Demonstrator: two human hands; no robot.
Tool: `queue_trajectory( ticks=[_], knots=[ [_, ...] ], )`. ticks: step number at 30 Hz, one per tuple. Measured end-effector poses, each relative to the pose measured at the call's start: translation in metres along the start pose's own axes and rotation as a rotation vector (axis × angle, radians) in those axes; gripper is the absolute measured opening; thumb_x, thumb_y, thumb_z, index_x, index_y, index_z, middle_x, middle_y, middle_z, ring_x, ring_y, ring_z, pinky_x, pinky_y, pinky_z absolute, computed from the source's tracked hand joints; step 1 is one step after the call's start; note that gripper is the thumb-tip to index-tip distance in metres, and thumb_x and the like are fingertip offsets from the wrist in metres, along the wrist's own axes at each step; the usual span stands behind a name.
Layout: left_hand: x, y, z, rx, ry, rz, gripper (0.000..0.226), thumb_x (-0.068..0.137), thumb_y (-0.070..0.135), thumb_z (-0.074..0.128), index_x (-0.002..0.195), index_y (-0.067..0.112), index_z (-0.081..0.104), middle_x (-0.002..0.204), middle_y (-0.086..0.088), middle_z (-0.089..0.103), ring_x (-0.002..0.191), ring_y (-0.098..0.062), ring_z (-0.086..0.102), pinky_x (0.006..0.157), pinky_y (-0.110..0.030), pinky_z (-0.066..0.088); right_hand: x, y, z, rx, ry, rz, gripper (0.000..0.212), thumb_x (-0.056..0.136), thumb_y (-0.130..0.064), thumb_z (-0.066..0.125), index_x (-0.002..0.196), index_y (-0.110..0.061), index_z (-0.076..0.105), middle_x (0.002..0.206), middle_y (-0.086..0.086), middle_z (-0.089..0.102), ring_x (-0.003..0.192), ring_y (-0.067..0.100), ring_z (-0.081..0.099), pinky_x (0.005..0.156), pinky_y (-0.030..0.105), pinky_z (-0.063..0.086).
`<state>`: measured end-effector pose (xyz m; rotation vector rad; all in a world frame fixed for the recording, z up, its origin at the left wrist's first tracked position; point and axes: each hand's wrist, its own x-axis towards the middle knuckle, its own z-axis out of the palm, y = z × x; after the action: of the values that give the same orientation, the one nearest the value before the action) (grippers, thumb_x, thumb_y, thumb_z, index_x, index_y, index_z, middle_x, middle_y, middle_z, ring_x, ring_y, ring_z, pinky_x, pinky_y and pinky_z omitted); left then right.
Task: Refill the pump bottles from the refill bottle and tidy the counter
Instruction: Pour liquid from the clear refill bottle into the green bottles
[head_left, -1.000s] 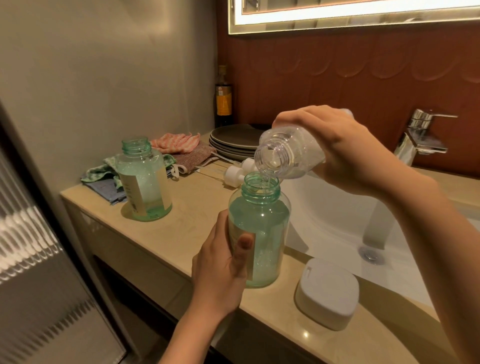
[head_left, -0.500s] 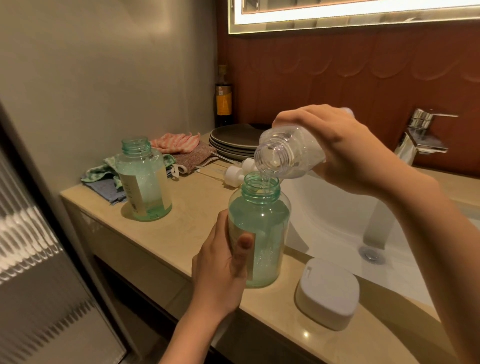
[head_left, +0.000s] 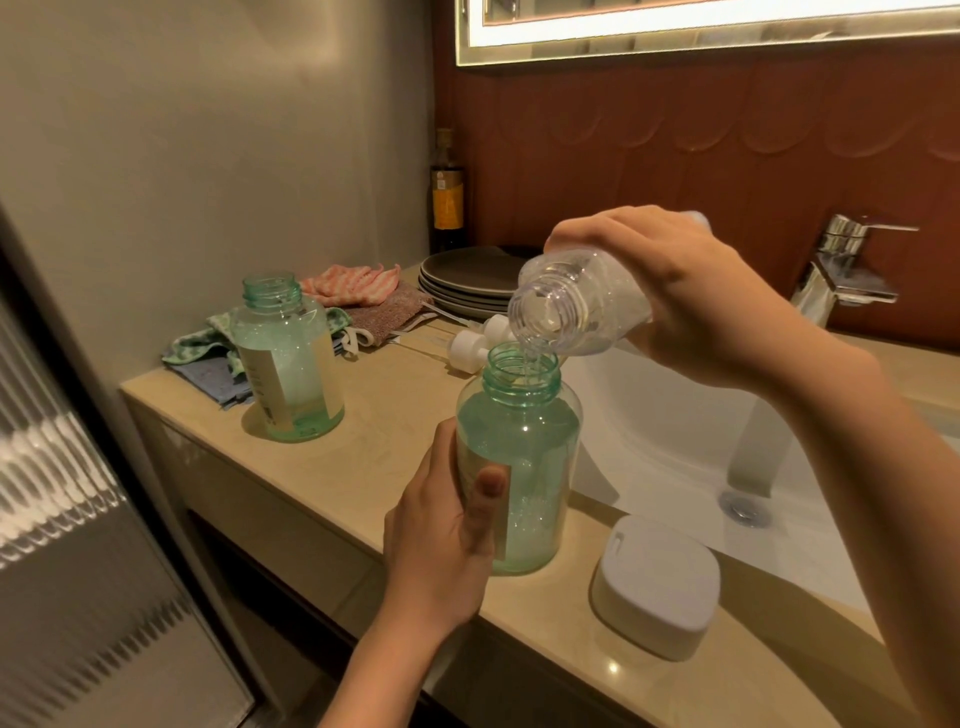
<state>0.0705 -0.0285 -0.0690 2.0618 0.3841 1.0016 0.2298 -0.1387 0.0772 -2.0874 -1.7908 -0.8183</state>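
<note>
Little has shifted in the last second: the refill bottle stays tipped in the right hand, whose fingers clasp its body. A thin clear stream runs into the nearer pump bottle (its fill level is hard to read through the green plastic), so this pour seems unfinished. The left hand wraps that bottle's lower side on the counter, directly below the right. The farther pump bottle stands uncapped, well to the left.
</note>
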Motion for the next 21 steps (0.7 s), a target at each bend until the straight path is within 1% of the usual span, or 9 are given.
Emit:
queue_trajectory(
  ticks=[5, 7, 12, 15, 19, 21],
  knots=[
    [-0.0003, 0.0003, 0.0001, -0.010, 0.003, 0.004, 0.066, 0.066, 0.092, 0.006, 0.101, 0.047, 0.041, 0.098, 0.021, 0.058, 0.088, 0.003, 0.056, 0.073, -0.031, 0.045, -0.0002, 0.0005, 0.0012, -0.005, 0.004, -0.001, 0.077, 0.070, 0.006, 0.075, 0.134, -0.025, 0.045, 0.128, 0.003, 0.055, 0.116, 0.023, 0.047, 0.087, 0.020, 0.018],
    [-0.0003, 0.0004, 0.0000, -0.014, 0.005, 0.001, 0.068, 0.066, 0.092, 0.006, 0.102, 0.045, 0.041, 0.097, 0.020, 0.059, 0.087, 0.003, 0.056, 0.074, -0.032, 0.046, 0.0000, 0.0008, 0.0010, -0.010, 0.005, -0.002, 0.077, 0.070, 0.005, 0.076, 0.134, -0.024, 0.045, 0.127, 0.003, 0.055, 0.116, 0.023, 0.047, 0.086, 0.018, 0.017],
    [-0.0004, 0.0010, -0.0006, -0.004, 0.001, -0.007, 0.066, 0.065, 0.092, 0.005, 0.101, 0.049, 0.039, 0.099, 0.021, 0.059, 0.090, 0.004, 0.055, 0.075, -0.031, 0.045, 0.0004, 0.0008, 0.0011, -0.010, 0.004, -0.011, 0.076, 0.070, 0.004, 0.077, 0.134, -0.023, 0.046, 0.127, 0.003, 0.055, 0.116, 0.023, 0.047, 0.086, 0.016, 0.016],
    [-0.0008, 0.0013, -0.0006, -0.012, 0.002, -0.015, 0.067, 0.064, 0.093, 0.005, 0.101, 0.049, 0.040, 0.100, 0.023, 0.058, 0.091, 0.006, 0.055, 0.075, -0.030, 0.045, 0.0004, 0.0007, 0.0011, -0.003, 0.011, -0.013, 0.074, 0.070, 0.003, 0.077, 0.133, -0.023, 0.047, 0.126, 0.003, 0.056, 0.114, 0.024, 0.048, 0.087, 0.019, 0.018],
    [-0.0005, 0.0012, -0.0004, -0.021, 0.002, -0.015, 0.068, 0.063, 0.093, 0.006, 0.102, 0.049, 0.040, 0.100, 0.022, 0.058, 0.090, 0.004, 0.056, 0.077, -0.034, 0.046, 0.0008, 0.0016, 0.0017, -0.012, 0.010, -0.022, 0.075, 0.069, 0.004, 0.077, 0.132, -0.023, 0.046, 0.124, 0.004, 0.057, 0.112, 0.024, 0.049, 0.083, 0.014, 0.016],
    [-0.0006, 0.0011, -0.0003, -0.020, 0.002, -0.017, 0.070, 0.063, 0.093, 0.006, 0.104, 0.047, 0.040, 0.101, 0.021, 0.058, 0.091, 0.002, 0.056, 0.079, -0.035, 0.047, 0.0008, 0.0016, 0.0013, -0.012, 0.009, -0.023, 0.074, 0.069, 0.003, 0.077, 0.132, -0.023, 0.047, 0.124, 0.004, 0.057, 0.113, 0.024, 0.049, 0.083, 0.014, 0.016]
  ],
)
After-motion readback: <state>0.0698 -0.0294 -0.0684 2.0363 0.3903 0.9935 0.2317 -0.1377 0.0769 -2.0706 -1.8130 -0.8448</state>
